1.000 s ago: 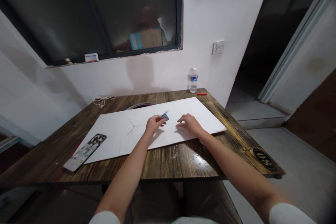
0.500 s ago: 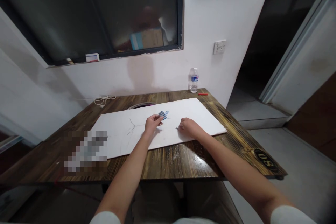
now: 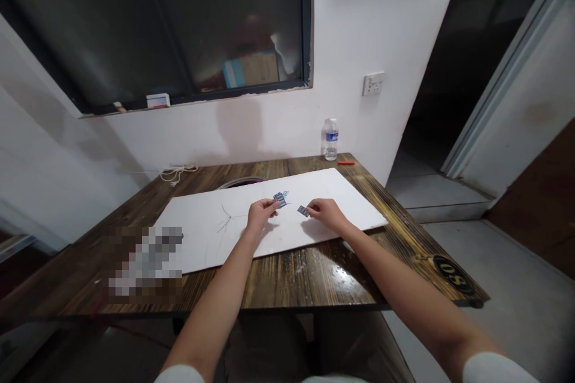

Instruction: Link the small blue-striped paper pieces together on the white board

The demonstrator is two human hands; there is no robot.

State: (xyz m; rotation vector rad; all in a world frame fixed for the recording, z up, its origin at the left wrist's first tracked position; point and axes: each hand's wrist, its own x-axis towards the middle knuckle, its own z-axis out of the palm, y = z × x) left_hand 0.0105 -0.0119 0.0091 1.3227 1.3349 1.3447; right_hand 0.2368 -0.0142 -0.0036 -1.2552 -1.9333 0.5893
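My left hand (image 3: 262,214) pinches a small blue-and-dark card piece (image 3: 281,198) between its fingertips, over the middle of a white board (image 3: 202,239). My right hand (image 3: 327,214) holds a similar dark blue piece (image 3: 302,210) at its fingertips, a short gap from the left hand's piece. Both hands are low over the board. Thin pencil-like lines mark the board to the left of my left hand. What is printed on the pieces is too small to read.
The board lies on a dark wooden table (image 3: 309,275). A plastic water bottle (image 3: 330,140) and a red stick (image 3: 345,163) stand at the far edge. A white cable (image 3: 177,173) lies at the back corner, and a blurred flat object (image 3: 146,260) lies at the left.
A dark blue piece is now held out in my right hand's fingertips, apart from the piece in my left hand. My right hand has shifted slightly up the board.
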